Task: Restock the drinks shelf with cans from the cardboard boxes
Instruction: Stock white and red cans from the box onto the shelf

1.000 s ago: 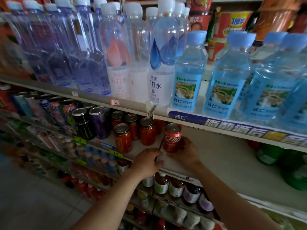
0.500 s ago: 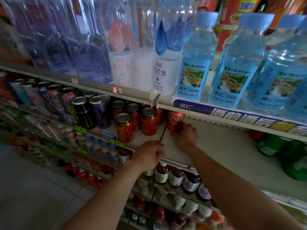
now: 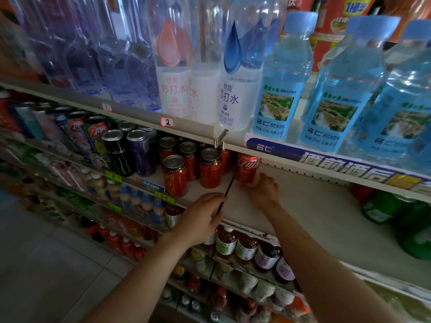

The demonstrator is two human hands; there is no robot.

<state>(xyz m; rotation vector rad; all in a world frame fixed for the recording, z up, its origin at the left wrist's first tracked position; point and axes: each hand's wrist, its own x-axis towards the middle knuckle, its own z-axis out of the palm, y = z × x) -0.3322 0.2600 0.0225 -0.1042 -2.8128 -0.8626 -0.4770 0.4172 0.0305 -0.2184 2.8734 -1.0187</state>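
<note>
A red cola can [image 3: 247,167] stands upright deep on the pale drinks shelf [image 3: 310,220], just right of the shelf seam and under the shelf above. My right hand [image 3: 263,188] reaches in beside it, fingers touching its lower right side without wrapping it. My left hand [image 3: 200,216] rests flat on the shelf's front edge at the seam, holding nothing. Left of the seam stand several orange-red tea cans [image 3: 175,174]. No cardboard box is in view.
Black and purple energy cans [image 3: 130,151] stand further left. Water bottles [image 3: 279,89] line the shelf above, low over the cans. Green bottles [image 3: 396,213] sit at the right of the same shelf. Small bottles [image 3: 247,245] fill the shelf below. Tiled floor lies at the left.
The cola can has gone from near the shelf's front to deep at the back. My right hand slid in with it and has loosened its grip. My left hand stayed put.
</note>
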